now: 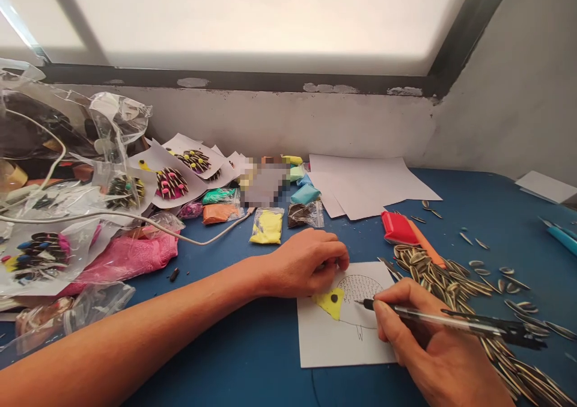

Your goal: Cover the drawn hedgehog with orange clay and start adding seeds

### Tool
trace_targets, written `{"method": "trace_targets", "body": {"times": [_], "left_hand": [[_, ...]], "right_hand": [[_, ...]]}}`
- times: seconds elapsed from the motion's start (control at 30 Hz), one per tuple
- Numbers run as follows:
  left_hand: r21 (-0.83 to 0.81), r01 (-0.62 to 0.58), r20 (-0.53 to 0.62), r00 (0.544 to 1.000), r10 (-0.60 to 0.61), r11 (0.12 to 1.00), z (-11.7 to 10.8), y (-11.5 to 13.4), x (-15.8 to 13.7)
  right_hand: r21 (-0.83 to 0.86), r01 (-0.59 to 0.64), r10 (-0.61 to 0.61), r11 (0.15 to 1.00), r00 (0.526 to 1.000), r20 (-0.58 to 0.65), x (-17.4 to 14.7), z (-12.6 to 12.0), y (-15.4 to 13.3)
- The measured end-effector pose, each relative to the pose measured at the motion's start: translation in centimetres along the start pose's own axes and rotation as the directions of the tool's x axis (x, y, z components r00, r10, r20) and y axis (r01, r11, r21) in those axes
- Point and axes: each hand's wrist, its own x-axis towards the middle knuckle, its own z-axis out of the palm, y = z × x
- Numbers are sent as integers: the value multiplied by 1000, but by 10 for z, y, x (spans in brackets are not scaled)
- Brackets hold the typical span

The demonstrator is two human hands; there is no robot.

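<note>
Clock refs: centre of the white card (322,348), 12 = toward the window. Card lies flat on the blue table (216,359), under/between both hands.

Right hand (435,341) at 4: fingers closed around the black pen (433,318), pinch grip near the tip. Tip is inside the drawn oval (367,287); can't tell if it's touching paper. Oval's upper part is filled with small marks, leg sketch below it.

Left hand (304,263) at 11: fingers curled in, hand over the card's edge. Underside hidden, can't tell if it grips anything.

Yellow triangle (323,300) with a black dot sits on the card at the oval's 9 o'clock side.

Around the card: striped seeds (426,284) piled 2 to 4, red packet (399,229) at 1, paper sheets (365,184) at 12, yellow packet (267,226) at 11, pink cloth (144,257) between 9 and 10.
</note>
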Motion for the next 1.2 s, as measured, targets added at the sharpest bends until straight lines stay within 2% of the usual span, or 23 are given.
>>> {"method": "trace_targets", "body": {"times": [0.3,0.63,0.87,1.0,1.2], "left_hand": [[5,-10,6,1000,10,1000,-1,0,1],[20,-7,12,1000,6,1000,0,-1,1],[19,-11,5,1000,11,1000,0,-1,0],[36,-3,20,1000,2,999,0,0,1],[25,-15,4,1000,15,1000,0,-1,1]], "right_hand": [[37,0,-2,999,997,76,-1,1,3],[-7,18,-18,1000,998,62,-1,2,4],[4,91,-90,996,988,127,4,-3,5],[10,41,-42,999,996,79,2,-2,3],[22,54,-55,998,996,66,1,0,1]]}}
